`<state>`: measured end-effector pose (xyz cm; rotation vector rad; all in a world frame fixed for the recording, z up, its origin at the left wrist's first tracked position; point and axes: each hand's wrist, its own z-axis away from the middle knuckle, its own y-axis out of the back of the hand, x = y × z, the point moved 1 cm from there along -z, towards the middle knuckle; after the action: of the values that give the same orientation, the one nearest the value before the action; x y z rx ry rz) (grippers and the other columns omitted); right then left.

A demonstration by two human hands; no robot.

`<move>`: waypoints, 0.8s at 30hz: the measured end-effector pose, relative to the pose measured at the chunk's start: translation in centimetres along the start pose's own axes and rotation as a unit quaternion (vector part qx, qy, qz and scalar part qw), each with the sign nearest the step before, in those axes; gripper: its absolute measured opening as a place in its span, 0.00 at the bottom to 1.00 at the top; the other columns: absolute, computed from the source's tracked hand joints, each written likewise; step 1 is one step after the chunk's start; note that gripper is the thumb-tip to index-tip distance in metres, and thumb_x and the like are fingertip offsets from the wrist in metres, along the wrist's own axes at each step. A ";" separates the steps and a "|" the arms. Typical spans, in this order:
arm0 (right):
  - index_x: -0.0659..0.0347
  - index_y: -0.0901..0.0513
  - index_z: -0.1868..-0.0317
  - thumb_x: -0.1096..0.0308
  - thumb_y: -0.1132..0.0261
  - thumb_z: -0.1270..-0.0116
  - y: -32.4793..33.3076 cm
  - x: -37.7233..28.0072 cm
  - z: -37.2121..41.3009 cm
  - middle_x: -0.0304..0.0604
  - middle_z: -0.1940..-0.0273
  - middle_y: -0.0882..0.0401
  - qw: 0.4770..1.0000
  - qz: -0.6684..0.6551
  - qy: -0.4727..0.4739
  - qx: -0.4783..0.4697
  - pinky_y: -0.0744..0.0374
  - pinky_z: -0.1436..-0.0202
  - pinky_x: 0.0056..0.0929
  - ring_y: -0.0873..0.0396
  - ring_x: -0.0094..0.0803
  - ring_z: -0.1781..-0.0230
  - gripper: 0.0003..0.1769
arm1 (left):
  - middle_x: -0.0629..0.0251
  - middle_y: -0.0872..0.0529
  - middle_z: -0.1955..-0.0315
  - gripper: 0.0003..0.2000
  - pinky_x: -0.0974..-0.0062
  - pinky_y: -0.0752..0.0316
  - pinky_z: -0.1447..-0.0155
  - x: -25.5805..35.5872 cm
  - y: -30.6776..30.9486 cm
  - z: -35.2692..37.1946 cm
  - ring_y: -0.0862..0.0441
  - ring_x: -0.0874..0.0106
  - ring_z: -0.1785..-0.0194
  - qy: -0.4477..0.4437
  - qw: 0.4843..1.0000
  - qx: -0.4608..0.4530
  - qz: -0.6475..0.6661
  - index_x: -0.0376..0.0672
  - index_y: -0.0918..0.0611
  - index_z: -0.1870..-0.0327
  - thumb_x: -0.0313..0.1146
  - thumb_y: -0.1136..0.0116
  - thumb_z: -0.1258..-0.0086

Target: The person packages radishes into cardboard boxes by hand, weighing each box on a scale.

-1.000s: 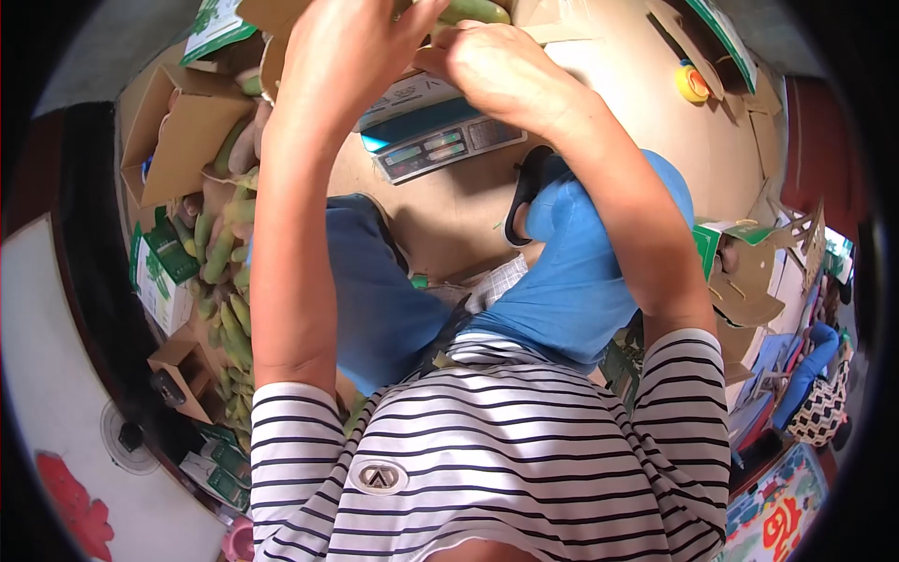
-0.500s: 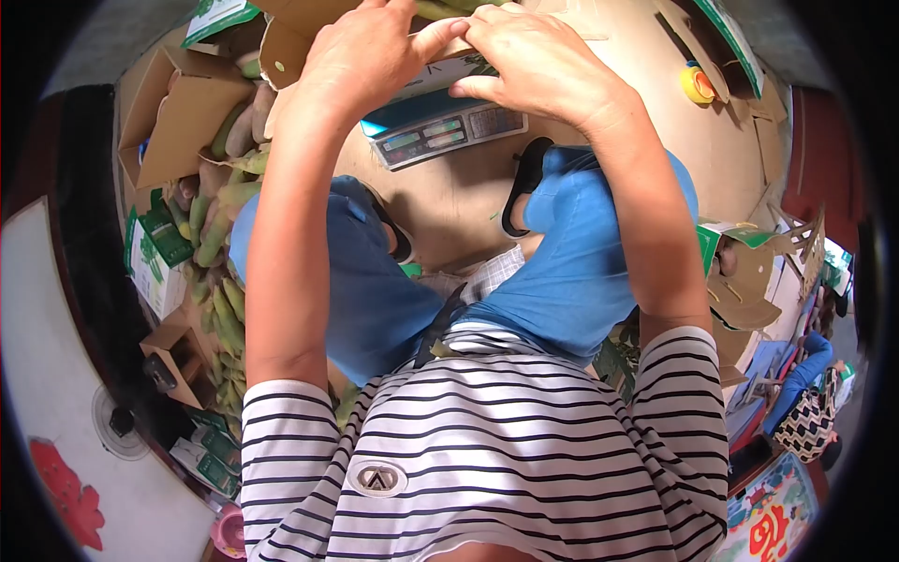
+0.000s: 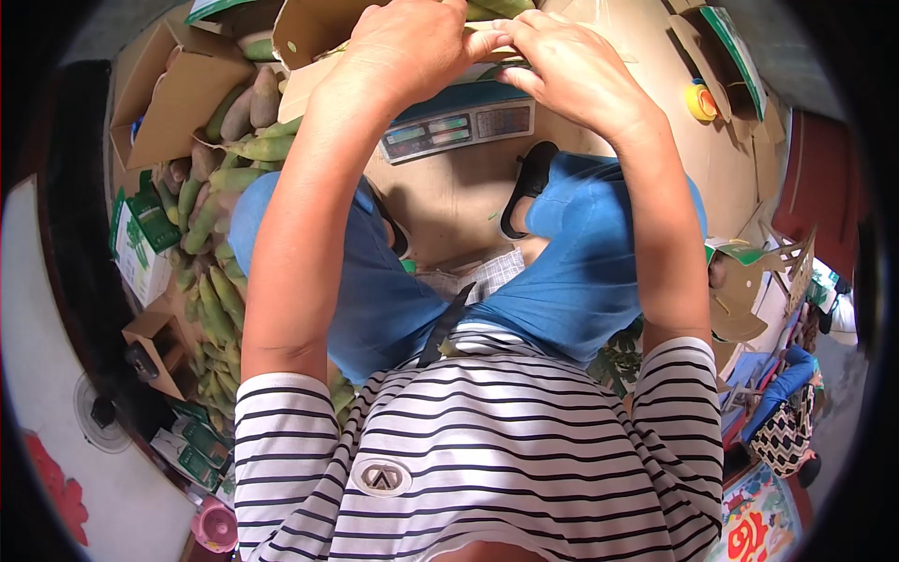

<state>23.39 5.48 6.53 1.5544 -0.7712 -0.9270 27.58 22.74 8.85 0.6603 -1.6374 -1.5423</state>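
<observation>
At the top centre, my left hand (image 3: 412,47) and my right hand (image 3: 571,70) meet at the near edge of an open cardboard box (image 3: 314,84). Both hands have bent fingers on the box's edge, and their thumbs point toward each other. Some green produce (image 3: 506,7) shows inside the box beyond the fingers. Below the hands is a digital scale (image 3: 459,129) with a blue platform, partly hidden by the box.
Long green vegetables (image 3: 217,300) are heaped on the left. An open carton (image 3: 173,98) stands at the upper left, a green-and-white box (image 3: 140,248) below it. Yellow tape (image 3: 700,101) lies at the upper right near cardboard flaps. A patterned bag (image 3: 785,431) is at the lower right.
Both hands have shifted slightly right in the view, and the box's near flap has come lower over the scale. The surroundings have shifted a little with the camera.
</observation>
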 end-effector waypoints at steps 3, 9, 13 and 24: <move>0.59 0.22 0.44 0.59 0.33 0.36 0.0 -0.3 0.0 0.46 0.53 0.19 1.000 -0.011 -0.003 0.013 0.23 0.44 0.42 0.21 0.44 0.49 0.22 | 0.43 0.16 0.59 0.28 0.57 0.23 0.48 -0.1 0.4 0.2 0.17 0.50 0.52 0.000 1.000 -0.021 0.005 0.32 0.18 0.58 0.56 0.49 0.28; 0.58 0.22 0.43 0.60 0.34 0.36 -0.2 -0.5 -0.1 0.46 0.53 0.19 1.000 -0.006 -0.008 0.025 0.22 0.46 0.42 0.20 0.44 0.51 0.22 | 0.43 0.16 0.59 0.27 0.57 0.24 0.48 0.5 2.0 0.9 0.18 0.50 0.52 0.001 0.998 -0.057 0.016 0.32 0.18 0.57 0.55 0.50 0.27; 0.59 0.20 0.51 0.63 0.34 0.36 -0.4 -0.5 -0.1 0.48 0.57 0.19 0.999 -0.022 -0.005 0.037 0.20 0.50 0.42 0.19 0.45 0.53 0.15 | 0.48 0.17 0.54 0.32 0.58 0.24 0.47 -0.8 -0.5 0.8 0.19 0.53 0.50 0.006 0.998 -0.055 -0.006 0.38 0.19 0.46 0.63 0.52 0.29; 0.61 0.21 0.57 0.67 0.32 0.40 -0.4 -0.5 -0.3 0.49 0.58 0.21 0.999 -0.025 -0.003 0.035 0.22 0.49 0.44 0.21 0.47 0.53 0.13 | 0.46 0.18 0.62 0.16 0.59 0.25 0.51 -5.3 4.4 2.6 0.20 0.49 0.55 0.039 0.966 0.231 0.105 0.33 0.21 0.54 0.41 0.45 0.26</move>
<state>23.45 6.12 6.27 1.6386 -0.7787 -0.9500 29.04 29.09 12.31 0.7492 -1.9556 -0.9752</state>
